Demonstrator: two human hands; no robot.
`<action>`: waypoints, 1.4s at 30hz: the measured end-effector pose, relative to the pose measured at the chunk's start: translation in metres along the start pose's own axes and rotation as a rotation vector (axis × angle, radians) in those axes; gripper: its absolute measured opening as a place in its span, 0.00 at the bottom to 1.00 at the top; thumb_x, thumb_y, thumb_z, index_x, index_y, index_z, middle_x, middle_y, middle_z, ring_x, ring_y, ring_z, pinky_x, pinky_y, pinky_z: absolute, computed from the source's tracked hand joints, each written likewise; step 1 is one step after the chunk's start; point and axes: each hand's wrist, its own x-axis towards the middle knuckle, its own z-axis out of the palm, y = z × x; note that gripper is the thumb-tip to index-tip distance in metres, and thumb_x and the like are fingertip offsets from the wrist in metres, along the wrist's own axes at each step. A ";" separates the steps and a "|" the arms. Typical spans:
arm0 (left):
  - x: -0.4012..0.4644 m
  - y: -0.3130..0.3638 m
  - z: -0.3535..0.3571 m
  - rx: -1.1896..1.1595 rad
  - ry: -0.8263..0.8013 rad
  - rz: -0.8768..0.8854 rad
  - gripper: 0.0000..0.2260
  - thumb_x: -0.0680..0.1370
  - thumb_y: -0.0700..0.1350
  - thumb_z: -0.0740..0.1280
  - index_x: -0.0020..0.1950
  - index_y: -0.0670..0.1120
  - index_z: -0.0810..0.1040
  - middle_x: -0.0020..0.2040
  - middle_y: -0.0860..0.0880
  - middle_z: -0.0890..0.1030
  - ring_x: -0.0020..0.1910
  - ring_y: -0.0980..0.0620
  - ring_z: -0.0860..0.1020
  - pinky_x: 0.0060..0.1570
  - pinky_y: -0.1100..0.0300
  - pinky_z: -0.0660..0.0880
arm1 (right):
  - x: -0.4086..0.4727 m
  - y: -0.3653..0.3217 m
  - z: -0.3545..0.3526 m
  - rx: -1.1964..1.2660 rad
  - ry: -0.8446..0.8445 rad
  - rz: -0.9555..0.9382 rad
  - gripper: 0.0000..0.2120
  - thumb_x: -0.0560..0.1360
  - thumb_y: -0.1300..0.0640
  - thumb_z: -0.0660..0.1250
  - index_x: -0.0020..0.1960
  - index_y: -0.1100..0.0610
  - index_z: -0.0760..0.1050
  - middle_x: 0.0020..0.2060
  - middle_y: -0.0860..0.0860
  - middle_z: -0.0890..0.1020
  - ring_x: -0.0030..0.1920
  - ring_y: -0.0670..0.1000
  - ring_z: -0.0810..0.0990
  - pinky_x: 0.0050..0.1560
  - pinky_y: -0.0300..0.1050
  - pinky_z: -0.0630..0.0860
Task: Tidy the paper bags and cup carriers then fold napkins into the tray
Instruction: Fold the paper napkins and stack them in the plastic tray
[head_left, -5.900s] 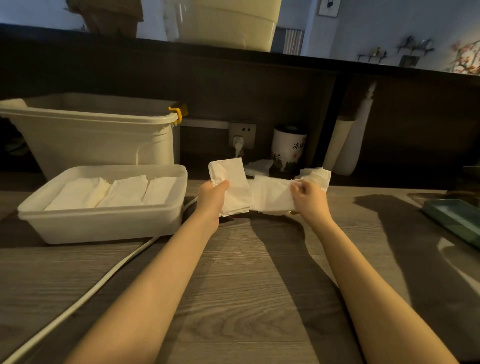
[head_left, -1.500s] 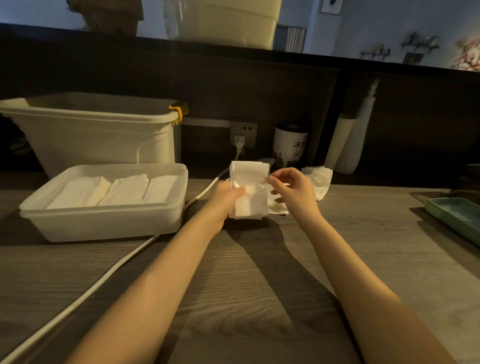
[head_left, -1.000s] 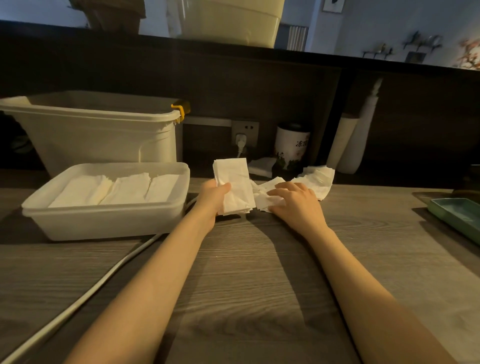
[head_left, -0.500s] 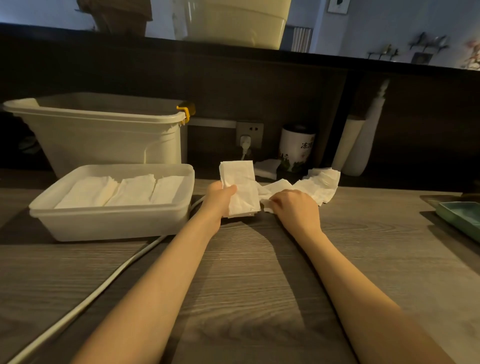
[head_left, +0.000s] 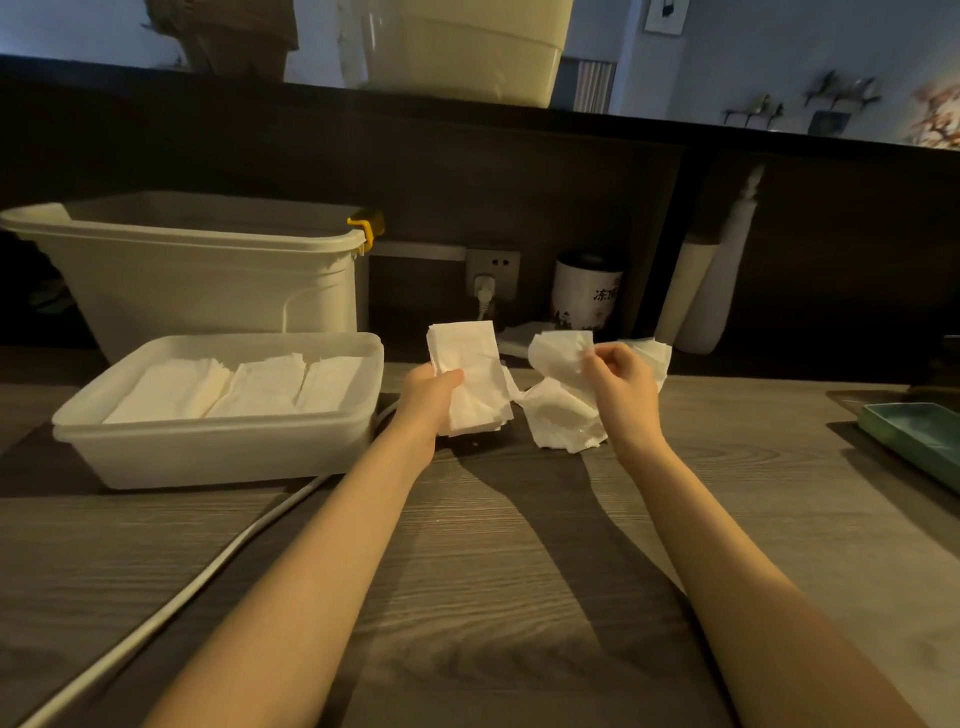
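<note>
**Picked up the next napkin, stack's still in my other hand**

Half a second ago my right hand (head_left: 621, 387) was flat down on the loose pile; now it's lifted off the table with one crumpled napkin (head_left: 563, 384) pinched between thumb and fingertips, the sheet hanging open and unfolded below. My left hand (head_left: 434, 389) hasn't really budged, thumb still clamped across the front of the folded stack (head_left: 470, 382), held upright just beside the new sheet but not touching it as far as I can tell.

So I reckon this is the start of another fold: flatten it, fold it, add it to the stack, then drop the lot in the tray (head_left: 218, 447). That tray sits just to the left of my left hand and already has three rows of folded napkins (head_left: 234, 384) in it. A few loose ones (head_left: 655, 353) are left behind my right hand, so not done yet.

Beyond that, it's a grey wood-grain table (head_left: 493, 571) with a white cable (head_left: 171, 618) snaking across it, a big lidless bin (head_left: 197, 275) behind the tray, a wall socket (head_left: 491, 273), a printed canister (head_left: 587, 293) and a green dish (head_left: 919, 441) far right. Room's pretty dim, with a dark back panel and a shelf on top.
</note>
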 end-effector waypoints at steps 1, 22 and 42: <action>0.000 -0.001 0.000 0.005 -0.001 0.008 0.17 0.80 0.43 0.60 0.69 0.45 0.67 0.64 0.44 0.73 0.54 0.48 0.74 0.47 0.56 0.72 | 0.000 -0.003 0.001 0.073 -0.006 0.031 0.06 0.79 0.57 0.61 0.49 0.57 0.75 0.40 0.47 0.77 0.44 0.46 0.74 0.43 0.37 0.72; -0.010 -0.003 0.015 0.047 -0.393 -0.070 0.16 0.80 0.51 0.60 0.65 0.47 0.68 0.50 0.49 0.76 0.48 0.51 0.76 0.44 0.58 0.77 | -0.013 -0.001 0.027 -0.015 -0.152 0.101 0.08 0.80 0.51 0.59 0.56 0.53 0.71 0.44 0.47 0.73 0.42 0.44 0.74 0.39 0.36 0.72; 0.004 0.000 0.000 0.040 -0.112 -0.013 0.17 0.80 0.42 0.61 0.68 0.45 0.67 0.62 0.46 0.74 0.57 0.47 0.74 0.49 0.55 0.73 | 0.005 0.033 -0.007 -0.989 -0.267 -0.153 0.22 0.76 0.46 0.65 0.68 0.51 0.70 0.63 0.52 0.72 0.61 0.52 0.71 0.55 0.47 0.73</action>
